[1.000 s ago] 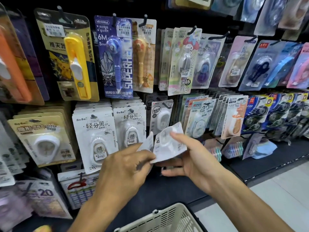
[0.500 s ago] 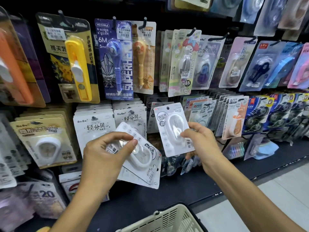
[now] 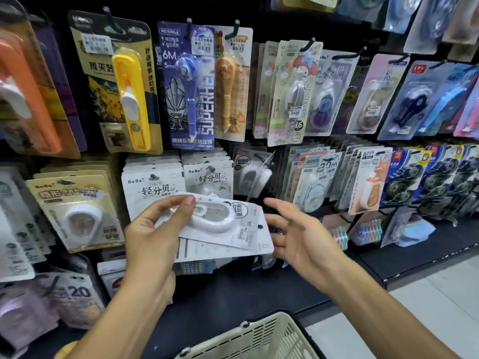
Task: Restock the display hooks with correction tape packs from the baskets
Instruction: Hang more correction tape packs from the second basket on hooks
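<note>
My left hand (image 3: 155, 234) grips a small stack of white correction tape packs (image 3: 228, 229), held flat and sideways in front of the display wall. My right hand (image 3: 298, 234) hovers just right of the stack with its fingers spread, holding nothing; its fingertips are near the stack's right edge. Behind and above it a white correction tape pack (image 3: 252, 174) hangs, blurred, on a black display hook (image 3: 261, 158) in the middle row. A cream plastic basket (image 3: 259, 340) shows its rim at the bottom of the view.
The black pegboard wall is crowded with hanging stationery packs: white BoBo packs (image 3: 153, 187) left of the hook, blue and orange tape packs (image 3: 368, 177) to its right. A dark shelf ledge (image 3: 414, 252) and pale floor (image 3: 440, 307) lie at lower right.
My right hand has hung its pack on the middle hook, let go, and drawn back toward the stack. My left hand has turned the remaining stack flatter and raised it slightly.
</note>
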The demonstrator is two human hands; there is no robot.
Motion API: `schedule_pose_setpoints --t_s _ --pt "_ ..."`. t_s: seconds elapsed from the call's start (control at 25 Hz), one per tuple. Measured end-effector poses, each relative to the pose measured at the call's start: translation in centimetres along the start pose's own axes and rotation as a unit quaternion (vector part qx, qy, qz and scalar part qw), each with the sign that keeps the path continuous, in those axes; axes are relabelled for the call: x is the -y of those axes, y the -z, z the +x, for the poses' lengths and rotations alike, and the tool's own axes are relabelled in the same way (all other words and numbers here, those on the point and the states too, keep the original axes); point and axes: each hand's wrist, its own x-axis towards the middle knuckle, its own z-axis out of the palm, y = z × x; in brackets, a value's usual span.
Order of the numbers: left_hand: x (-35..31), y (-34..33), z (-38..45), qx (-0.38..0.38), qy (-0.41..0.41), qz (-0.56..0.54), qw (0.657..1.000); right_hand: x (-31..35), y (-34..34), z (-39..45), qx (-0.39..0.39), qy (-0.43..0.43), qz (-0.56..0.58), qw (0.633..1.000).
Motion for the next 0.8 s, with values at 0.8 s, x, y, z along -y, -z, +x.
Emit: schedule_pose_setpoints --t_s 0.8 --pt "1.6 -0.8 -1.0 0.122 0.206 -0.073 0.968 -2.5 -3.4 -0.4 0.028 0.141 0.107 0.984"
